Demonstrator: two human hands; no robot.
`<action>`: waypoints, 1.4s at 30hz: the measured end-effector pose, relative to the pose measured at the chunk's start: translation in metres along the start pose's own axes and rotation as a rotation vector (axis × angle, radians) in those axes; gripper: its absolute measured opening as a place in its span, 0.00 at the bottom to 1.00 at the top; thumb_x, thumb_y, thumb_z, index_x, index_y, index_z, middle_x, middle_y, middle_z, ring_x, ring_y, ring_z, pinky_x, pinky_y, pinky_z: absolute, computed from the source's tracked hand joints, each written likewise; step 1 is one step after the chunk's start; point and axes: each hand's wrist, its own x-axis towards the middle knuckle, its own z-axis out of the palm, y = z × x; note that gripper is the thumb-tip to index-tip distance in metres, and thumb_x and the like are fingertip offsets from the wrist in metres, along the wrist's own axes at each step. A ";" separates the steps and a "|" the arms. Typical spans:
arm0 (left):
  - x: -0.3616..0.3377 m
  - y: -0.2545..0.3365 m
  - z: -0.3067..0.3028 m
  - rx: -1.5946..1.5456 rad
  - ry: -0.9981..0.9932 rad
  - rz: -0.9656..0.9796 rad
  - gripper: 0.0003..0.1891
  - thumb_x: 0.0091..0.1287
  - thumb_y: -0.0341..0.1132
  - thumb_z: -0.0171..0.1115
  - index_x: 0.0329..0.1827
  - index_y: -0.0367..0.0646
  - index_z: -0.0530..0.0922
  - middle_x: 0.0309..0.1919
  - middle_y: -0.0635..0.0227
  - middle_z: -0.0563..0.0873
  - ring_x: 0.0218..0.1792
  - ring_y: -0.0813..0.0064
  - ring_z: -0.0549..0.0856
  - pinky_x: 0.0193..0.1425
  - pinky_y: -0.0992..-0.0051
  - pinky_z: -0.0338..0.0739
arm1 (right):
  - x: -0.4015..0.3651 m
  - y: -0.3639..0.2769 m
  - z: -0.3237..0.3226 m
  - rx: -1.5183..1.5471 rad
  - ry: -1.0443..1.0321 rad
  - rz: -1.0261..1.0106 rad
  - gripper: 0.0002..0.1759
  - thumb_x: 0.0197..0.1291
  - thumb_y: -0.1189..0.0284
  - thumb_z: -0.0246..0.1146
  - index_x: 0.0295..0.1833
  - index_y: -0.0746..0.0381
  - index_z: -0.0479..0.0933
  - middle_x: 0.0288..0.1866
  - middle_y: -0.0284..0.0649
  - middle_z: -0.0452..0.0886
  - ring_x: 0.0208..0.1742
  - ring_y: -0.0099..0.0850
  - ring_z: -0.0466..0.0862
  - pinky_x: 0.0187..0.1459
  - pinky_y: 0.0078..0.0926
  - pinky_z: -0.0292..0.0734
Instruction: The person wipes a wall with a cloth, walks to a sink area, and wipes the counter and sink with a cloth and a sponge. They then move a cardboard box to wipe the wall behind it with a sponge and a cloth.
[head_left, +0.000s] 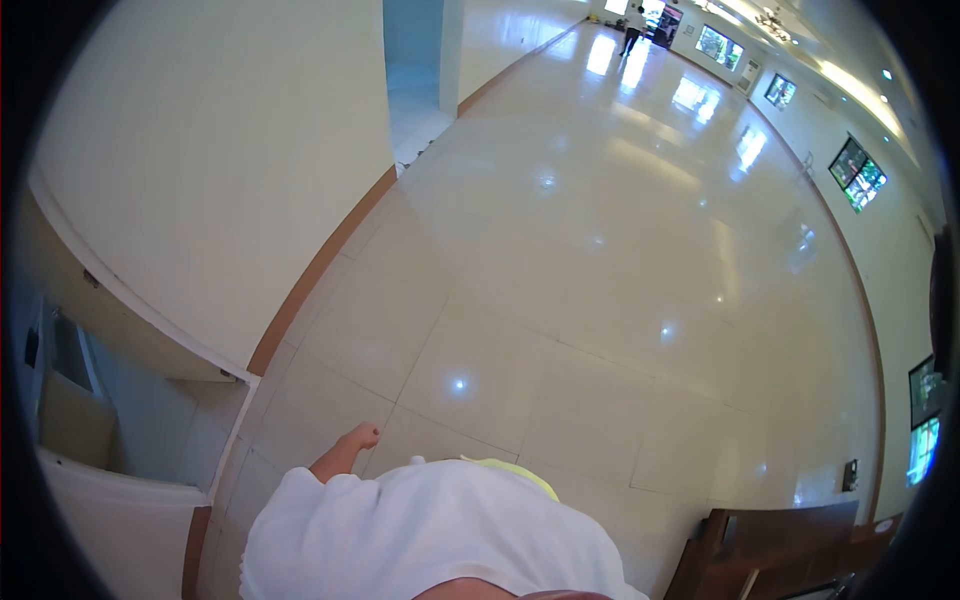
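My left hand (361,436) hangs low in front of my white shirt (430,530), over the glossy tiled floor (480,430). Its fingers look curled together, and whatever they may hold is too small to make out. A strip of yellow-green cloth (520,474) shows at the front edge of the shirt. My right hand is out of the picture.
A white wall (200,180) with a brown baseboard runs along the left, with doorways in it. Brown wooden furniture (770,545) stands at the lower right. Windows (858,173) line the right wall. Far off, a person (632,28) is upright on the floor.
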 end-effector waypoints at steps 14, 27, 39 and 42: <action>-0.024 0.138 0.058 -0.188 0.245 -0.139 0.14 0.44 0.27 0.51 0.35 0.38 0.78 0.27 0.57 0.82 0.27 0.63 0.79 0.29 0.62 0.73 | 0.300 -0.401 -0.140 -0.662 -0.157 -0.830 0.13 0.53 0.68 0.53 0.33 0.66 0.79 0.31 0.46 0.80 0.32 0.41 0.81 0.34 0.38 0.75; -0.183 0.046 0.312 -0.358 0.290 -0.630 0.13 0.52 0.32 0.53 0.38 0.40 0.82 0.44 0.53 0.81 0.45 0.56 0.81 0.48 0.60 0.75 | 0.157 -0.580 -0.033 -0.977 -0.306 -1.375 0.14 0.53 0.67 0.53 0.34 0.64 0.80 0.34 0.45 0.81 0.35 0.41 0.82 0.37 0.37 0.75; -0.310 -0.099 0.448 -0.882 0.312 -1.066 0.09 0.45 0.25 0.55 0.29 0.37 0.80 0.33 0.50 0.83 0.38 0.53 0.83 0.41 0.61 0.76 | 0.014 -0.540 0.099 -1.247 -0.298 -1.479 0.14 0.53 0.65 0.53 0.36 0.62 0.81 0.37 0.45 0.81 0.38 0.40 0.82 0.41 0.37 0.76; -0.295 -0.111 0.412 -0.973 0.556 -0.883 0.13 0.49 0.27 0.55 0.40 0.38 0.78 0.36 0.53 0.82 0.39 0.56 0.81 0.41 0.63 0.75 | 0.012 -0.550 0.113 -1.330 -0.246 -1.449 0.14 0.53 0.65 0.53 0.36 0.61 0.81 0.37 0.45 0.82 0.39 0.40 0.82 0.41 0.36 0.76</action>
